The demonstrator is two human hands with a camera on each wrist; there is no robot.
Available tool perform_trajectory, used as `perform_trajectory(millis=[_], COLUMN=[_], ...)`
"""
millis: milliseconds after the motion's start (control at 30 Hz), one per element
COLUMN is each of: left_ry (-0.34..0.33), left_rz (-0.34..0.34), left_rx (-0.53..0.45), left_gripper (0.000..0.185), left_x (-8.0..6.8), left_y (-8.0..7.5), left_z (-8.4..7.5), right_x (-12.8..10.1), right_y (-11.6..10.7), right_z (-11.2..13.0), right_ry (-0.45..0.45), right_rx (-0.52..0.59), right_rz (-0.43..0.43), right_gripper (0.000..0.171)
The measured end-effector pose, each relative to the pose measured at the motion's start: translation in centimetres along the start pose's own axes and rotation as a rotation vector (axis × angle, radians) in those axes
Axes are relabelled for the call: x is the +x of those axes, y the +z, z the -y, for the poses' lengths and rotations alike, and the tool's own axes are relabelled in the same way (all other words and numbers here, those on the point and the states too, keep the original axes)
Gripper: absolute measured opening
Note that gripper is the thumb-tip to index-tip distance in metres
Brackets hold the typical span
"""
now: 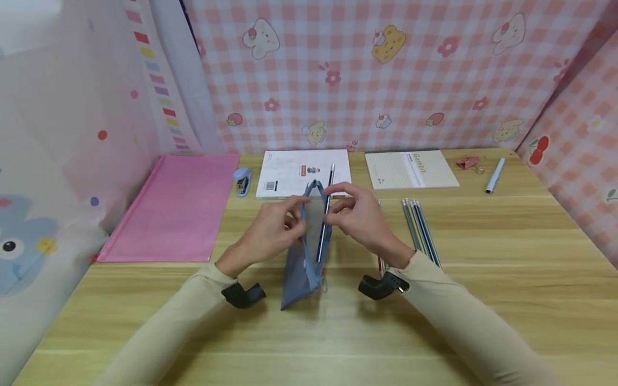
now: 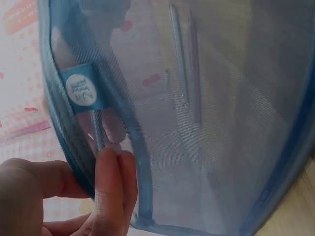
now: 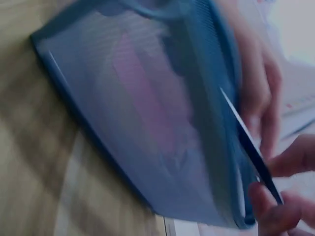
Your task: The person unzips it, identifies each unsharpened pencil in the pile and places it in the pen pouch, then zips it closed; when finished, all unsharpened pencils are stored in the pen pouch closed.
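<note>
Left hand (image 1: 270,231) pinching pouch (image 1: 303,268) rim, right hand (image 1: 359,217) pinching pencil (image 1: 325,214) half inside pouch; spare pencils (image 1: 421,230) at 3 o'clock.

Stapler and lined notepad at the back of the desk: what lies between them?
In the head view, a white booklet lies flat between the stapler and the lined notepad. The top of the blue mesh pouch and a dark pencil overlap its near edge.

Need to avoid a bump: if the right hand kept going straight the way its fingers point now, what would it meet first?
The right hand, pinching a dark pencil, points left across the blue mesh pouch. It would likely press into the pouch's open mouth first, then the left hand close behind; depth is unclear.
</note>
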State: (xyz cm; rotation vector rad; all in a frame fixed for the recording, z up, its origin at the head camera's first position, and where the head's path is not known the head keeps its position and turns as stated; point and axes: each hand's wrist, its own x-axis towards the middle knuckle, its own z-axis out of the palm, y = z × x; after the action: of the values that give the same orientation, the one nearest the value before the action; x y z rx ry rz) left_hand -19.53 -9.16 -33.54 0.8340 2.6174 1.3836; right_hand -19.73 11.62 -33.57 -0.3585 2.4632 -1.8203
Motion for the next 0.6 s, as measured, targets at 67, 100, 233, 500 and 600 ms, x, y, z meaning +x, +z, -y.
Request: perform_trajectory(millis=[67,100,233,500,600], left_ry=[-0.005,-0.005,0.012,0.028,0.025], left_rz=[-0.013,-0.020,-0.043,-0.058,-0.052], left_rx=[-0.006,-0.007,0.009,0.036,0.044], left_gripper=[0.048,0.048,0.048,0.048,0.047], left_x=[0.0,0.0,0.0,-0.1,-0.1], left_y=[0.0,0.0,0.1,-0.1,0.0], left_z=[0.0,0.0,0.1,0.1,0.1], right_x=[-0.2,-0.3,-0.8,-1.1,-1.1], right_y=[0.7,0.9,1.7,1.7,1.6], right_z=[0.3,0.4,1.0,1.2,1.2], right_ry=[0.001,-0.002,-0.014,-0.060,-0.081], right_rx=[-0.095,-0.145,-0.268,-0.391,-0.447], right_rz=[-0.002,0.002,0.053,0.153,0.172], right_gripper=[0.043,0.042,0.043,0.041,0.035])
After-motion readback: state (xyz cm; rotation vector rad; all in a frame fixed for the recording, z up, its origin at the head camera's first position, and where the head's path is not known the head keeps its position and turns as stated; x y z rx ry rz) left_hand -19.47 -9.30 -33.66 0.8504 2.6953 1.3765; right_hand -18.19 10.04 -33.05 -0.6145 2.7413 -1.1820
